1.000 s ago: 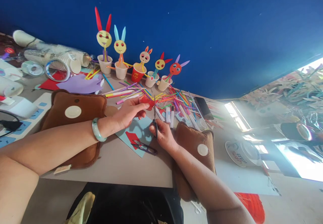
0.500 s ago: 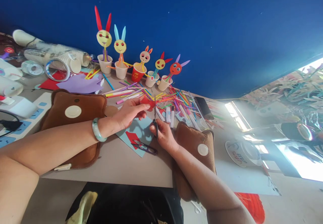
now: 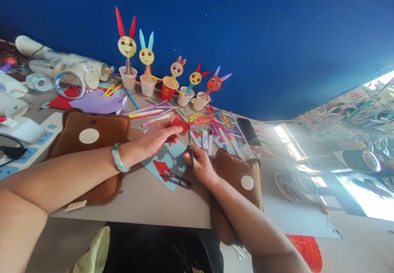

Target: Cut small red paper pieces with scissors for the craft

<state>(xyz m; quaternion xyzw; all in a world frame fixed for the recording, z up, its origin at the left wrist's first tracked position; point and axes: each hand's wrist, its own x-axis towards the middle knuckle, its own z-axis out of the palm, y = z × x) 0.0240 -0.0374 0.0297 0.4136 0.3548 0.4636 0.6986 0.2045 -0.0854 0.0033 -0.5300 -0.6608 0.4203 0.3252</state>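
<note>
My left hand (image 3: 160,136) pinches a small piece of red paper (image 3: 184,125) between thumb and fingers. In my right hand (image 3: 200,165) is a pair of scissors (image 3: 189,141), its blades pointing up beside the right edge of the red paper. Whether the blades touch the paper I cannot tell. Below the hands lies a light blue sheet (image 3: 166,164). On it rest a red paper scrap (image 3: 159,167) and a pair of thread snips (image 3: 178,180).
Brown plush cushions flank my hands, one on the left (image 3: 89,158) and one on the right (image 3: 240,182). Behind are scattered pipe cleaners and pens (image 3: 160,112), then several rabbit figures in paper cups (image 3: 148,87). A phone (image 3: 250,131) lies right; a power strip (image 3: 33,145) left.
Both hands and the scissors stay nearly in place. The pale cloth at the bottom left has shifted slightly left.
</note>
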